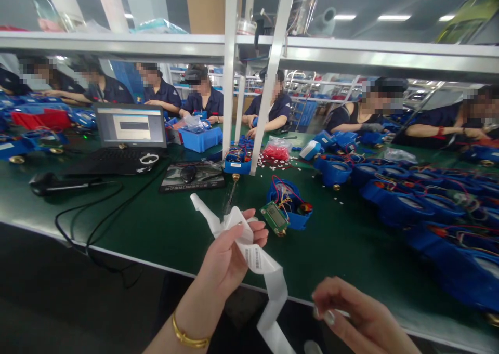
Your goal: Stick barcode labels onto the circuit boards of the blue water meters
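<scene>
A long white strip of barcode labels (276, 281) runs across my left hand (230, 255), palm up, with the thumb resting over it. One end of the strip sticks out past the fingers and the other hangs below the table edge. At the lower right, my right hand (351, 312) is apart from the strip, fingers curled toward the thumb; a thin whitish edge shows by them, too blurred to name. Just beyond my left fingertips is an opened blue meter housing (300, 219) with loose wires. A green circuit board with a display (275, 216) leans at its front.
Many blue meter housings (413, 206) crowd the right side. At left are a laptop (130, 128), a corded handheld scanner (50, 183) and a mouse (188, 174) on a pad. Shelf posts (268, 83) rise at the middle. Several co-workers sit across the table.
</scene>
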`<control>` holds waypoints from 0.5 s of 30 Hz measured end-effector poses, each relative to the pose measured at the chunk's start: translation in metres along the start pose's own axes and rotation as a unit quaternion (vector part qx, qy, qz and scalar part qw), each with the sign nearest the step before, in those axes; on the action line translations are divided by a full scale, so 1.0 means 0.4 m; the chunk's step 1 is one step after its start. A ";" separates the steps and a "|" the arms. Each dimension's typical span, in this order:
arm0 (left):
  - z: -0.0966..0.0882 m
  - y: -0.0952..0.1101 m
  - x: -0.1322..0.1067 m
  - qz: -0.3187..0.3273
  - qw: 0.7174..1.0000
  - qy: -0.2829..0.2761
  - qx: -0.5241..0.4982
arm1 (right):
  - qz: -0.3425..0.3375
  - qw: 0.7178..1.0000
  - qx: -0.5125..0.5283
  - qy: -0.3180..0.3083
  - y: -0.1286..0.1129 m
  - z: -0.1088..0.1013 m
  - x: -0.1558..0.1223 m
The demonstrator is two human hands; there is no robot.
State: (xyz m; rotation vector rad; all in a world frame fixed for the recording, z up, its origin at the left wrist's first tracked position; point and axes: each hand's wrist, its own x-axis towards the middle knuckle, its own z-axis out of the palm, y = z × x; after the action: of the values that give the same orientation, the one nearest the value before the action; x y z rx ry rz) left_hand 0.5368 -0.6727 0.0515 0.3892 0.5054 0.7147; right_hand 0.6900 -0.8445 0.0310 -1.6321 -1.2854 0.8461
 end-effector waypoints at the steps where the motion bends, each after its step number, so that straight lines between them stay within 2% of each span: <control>1: 0.002 -0.003 -0.003 -0.001 1.000 0.000 0.001 | -0.023 1.000 -0.009 0.014 -0.009 0.014 0.021; 5: 0.006 -0.010 -0.014 0.008 1.000 0.002 0.020 | -0.116 0.990 -0.022 0.083 -0.046 0.069 0.097; 8: 0.005 -0.009 -0.024 0.009 0.999 0.011 0.035 | -0.164 0.982 -0.031 0.088 -0.075 0.095 0.135; 12: -0.006 -0.002 -0.029 0.024 0.998 0.008 0.052 | -0.156 0.984 -0.067 0.055 -0.099 0.119 0.157; 15: -0.016 -0.002 -0.029 0.047 0.996 -0.003 0.072 | -0.150 0.983 -0.083 0.066 -0.102 0.141 0.164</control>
State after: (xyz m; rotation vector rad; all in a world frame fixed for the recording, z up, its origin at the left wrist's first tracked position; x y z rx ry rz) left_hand 0.5260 -0.6805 0.0494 0.5540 0.5368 0.7704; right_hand 0.6394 -0.7647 0.0466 -1.5401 -1.4914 0.4500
